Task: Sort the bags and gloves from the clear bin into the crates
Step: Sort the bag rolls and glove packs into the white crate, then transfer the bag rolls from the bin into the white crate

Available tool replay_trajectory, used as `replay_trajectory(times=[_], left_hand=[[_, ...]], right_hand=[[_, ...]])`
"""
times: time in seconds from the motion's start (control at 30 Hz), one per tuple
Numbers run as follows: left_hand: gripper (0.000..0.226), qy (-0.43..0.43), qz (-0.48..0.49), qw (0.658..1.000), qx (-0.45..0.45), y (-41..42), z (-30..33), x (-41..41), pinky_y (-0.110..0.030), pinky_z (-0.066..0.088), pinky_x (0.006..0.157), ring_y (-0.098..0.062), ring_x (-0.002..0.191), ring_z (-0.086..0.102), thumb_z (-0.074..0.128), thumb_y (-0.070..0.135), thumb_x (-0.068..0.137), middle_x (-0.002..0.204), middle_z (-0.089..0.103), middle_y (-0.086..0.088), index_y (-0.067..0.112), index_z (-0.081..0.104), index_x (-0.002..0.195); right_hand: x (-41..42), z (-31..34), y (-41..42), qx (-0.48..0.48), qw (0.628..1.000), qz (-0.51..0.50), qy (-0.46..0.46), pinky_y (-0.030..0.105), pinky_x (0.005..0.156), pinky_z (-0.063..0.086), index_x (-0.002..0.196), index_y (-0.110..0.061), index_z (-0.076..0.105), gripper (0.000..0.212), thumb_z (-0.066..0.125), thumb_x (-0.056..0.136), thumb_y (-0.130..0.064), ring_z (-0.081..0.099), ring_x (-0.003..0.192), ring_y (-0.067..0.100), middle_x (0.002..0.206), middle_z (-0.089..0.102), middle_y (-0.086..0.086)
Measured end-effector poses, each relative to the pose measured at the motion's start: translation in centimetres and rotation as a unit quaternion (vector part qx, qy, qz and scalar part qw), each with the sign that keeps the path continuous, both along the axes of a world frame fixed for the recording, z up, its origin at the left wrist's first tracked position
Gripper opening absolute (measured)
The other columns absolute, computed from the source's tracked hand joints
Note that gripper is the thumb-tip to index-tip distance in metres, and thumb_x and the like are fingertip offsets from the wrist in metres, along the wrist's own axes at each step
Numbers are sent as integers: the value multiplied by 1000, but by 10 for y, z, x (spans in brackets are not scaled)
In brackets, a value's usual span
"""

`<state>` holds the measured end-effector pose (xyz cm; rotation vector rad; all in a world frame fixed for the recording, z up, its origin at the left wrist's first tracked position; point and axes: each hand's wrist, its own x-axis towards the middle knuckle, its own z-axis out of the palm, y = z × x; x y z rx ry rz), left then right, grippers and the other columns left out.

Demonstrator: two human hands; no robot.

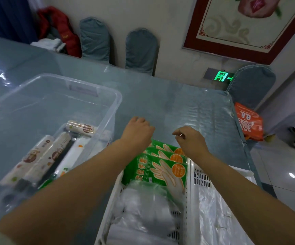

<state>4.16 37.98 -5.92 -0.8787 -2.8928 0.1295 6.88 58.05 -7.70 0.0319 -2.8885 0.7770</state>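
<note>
Left hand [137, 130] and right hand [190, 138] above far end of white crate [108, 209], each grip curled, holding nothing visible; 3 green glove packs [161, 171] inside; bag rolls [42, 156] in clear bin [90, 89] on counter [178, 103]

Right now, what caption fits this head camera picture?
Both hands hover over green glove packs in a white crate.

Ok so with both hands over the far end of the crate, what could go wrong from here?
1. The green glove packs stand stacked at the white crate's far end; either hand could tip them over the rim.
2. The left hand and right hand crowd the same spot.
3. Bag rolls remain in the clear bin.
</note>
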Motion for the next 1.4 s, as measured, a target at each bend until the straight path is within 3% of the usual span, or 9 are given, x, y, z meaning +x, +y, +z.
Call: replay_trajectory(times=[0.27, 0.43, 0.7, 0.8, 0.97, 1.07, 1.13, 1.27, 1.4], left_hand=[[20, 114, -68, 982, 131, -116, 72, 17, -38, 45, 82, -32, 87, 63, 63, 15, 76, 88, 72, -9, 15, 70, 94], [20, 101, 2, 985, 140, -227, 87, 13, -37, 43, 85, -29, 93, 62, 62, 19, 80, 94, 72, -5, 20, 70, 99], [24, 52, 83, 988, 120, -379, 71, -8, -36, 41, 90, -22, 103, 59, 60, 28, 85, 109, 69, 1, 25, 65, 108], [28, 21, 77, 991, 106, -413, 58, -13, -36, 38, 94, -20, 109, 55, 59, 32, 84, 112, 68, 2, 28, 62, 112], [25, -35, 57, 980, 187, -438, 36, -13, -32, 36, 95, -16, 123, 41, 61, 26, 84, 112, 67, 1, 25, 66, 108], [24, -32, 68, 971, 225, -441, 30, -14, -24, 34, 84, -13, 123, 38, 59, 23, 85, 109, 67, 4, 25, 66, 108], [25, -32, 70, 971, 227, -441, 27, -17, -23, 33, 81, -11, 124, 36, 57, 22, 85, 109, 67, 6, 26, 66, 109], [25, -21, 69, 969, 235, -442, 23, -20, -18, 26, 80, -10, 124, 36, 55, 21, 87, 109, 67, 8, 26, 65, 109], [24, 0, 60, 972, 228, -441, 23, -20, -24, 36, 87, -14, 121, 41, 55, 20, 86, 106, 69, 6, 23, 66, 108]], right_hand=[[7, 73, -106, -56, 987, 82, 124, 24, 75, 45, 90, -16, 73, 17, 63, 81, -6, 60, 81, 11, 89, 70, -1], [0, 92, -196, -78, 982, 127, 117, 3, 69, 38, 90, -18, 73, 16, 63, 83, -8, 55, 72, -2, 82, 63, -15], [-40, 79, -351, -46, 984, 174, 0, 23, 72, 46, 88, -20, 72, 17, 57, 84, -12, 64, 77, 11, 87, 71, -7], [-56, 50, -397, 42, 982, 168, -79, 28, 74, 45, 92, -19, 71, 16, 57, 83, -17, 63, 89, 22, 96, 71, 4], [-61, -26, -447, 147, 949, 111, -254, 35, 71, 52, 102, -16, 62, 19, 53, 87, -23, 61, 82, 21, 100, 66, 6], [-54, -67, -468, 19, 946, -15, -322, 31, 66, 48, 121, -15, 44, 42, 56, 86, -34, 57, 79, 15, 101, 61, 5], [-47, -86, -479, -79, 932, -94, -341, 35, 75, 51, 129, -21, 33, 57, 58, 82, -43, 61, 88, 19, 107, 59, 3], [-44, -102, -484, -48, 943, -112, -310, 38, 83, 49, 131, -20, 31, 69, 66, 77, -46, 60, 100, 22, 118, 55, 4], [-49, -87, -474, -89, 920, -154, -348, 27, 65, 42, 116, -16, 42, 57, 72, 73, -39, 52, 79, 15, 100, 56, 3]])
